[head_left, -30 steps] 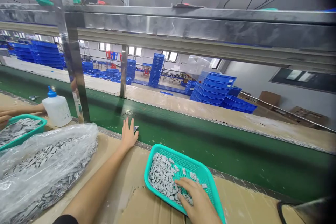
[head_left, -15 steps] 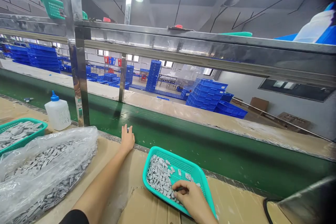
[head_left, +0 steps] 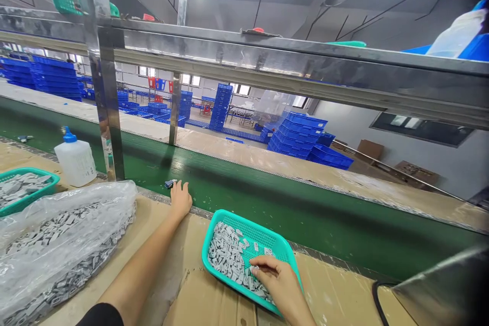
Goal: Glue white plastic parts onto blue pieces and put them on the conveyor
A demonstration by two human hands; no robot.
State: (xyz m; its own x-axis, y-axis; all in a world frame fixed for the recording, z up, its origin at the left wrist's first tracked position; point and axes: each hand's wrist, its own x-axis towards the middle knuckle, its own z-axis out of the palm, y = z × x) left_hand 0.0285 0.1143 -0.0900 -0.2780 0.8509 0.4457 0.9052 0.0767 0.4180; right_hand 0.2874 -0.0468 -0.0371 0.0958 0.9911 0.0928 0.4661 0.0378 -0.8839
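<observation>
My left hand [head_left: 181, 199] reaches over the near edge of the green conveyor belt [head_left: 244, 188], its fingers apart. Just left of its fingertips, a small dark blue and grey piece [head_left: 168, 184] lies on the belt. Over the teal plastic basket [head_left: 281, 247], my right hand [head_left: 280, 282] has thumb and forefinger pinched on a small grey plastic part [head_left: 253, 268], mostly covered by the fingers. Many similar grey parts [head_left: 226, 252] are heaped in the basket's left side, with a few lying loose farther right.
A clear plastic bag [head_left: 110, 191] of grey parts lies left of my left arm. Behind it stand a white bottle [head_left: 76, 163] with a blue cap and another green basket [head_left: 55, 179]. A metal post [head_left: 110, 112] rises beside the belt. A black cable [head_left: 378, 300] curves at right.
The small dark piece, earlier at my left fingers, now lies on the belt left of them. My right fingers have closed on a grey part. The view has shifted slightly.
</observation>
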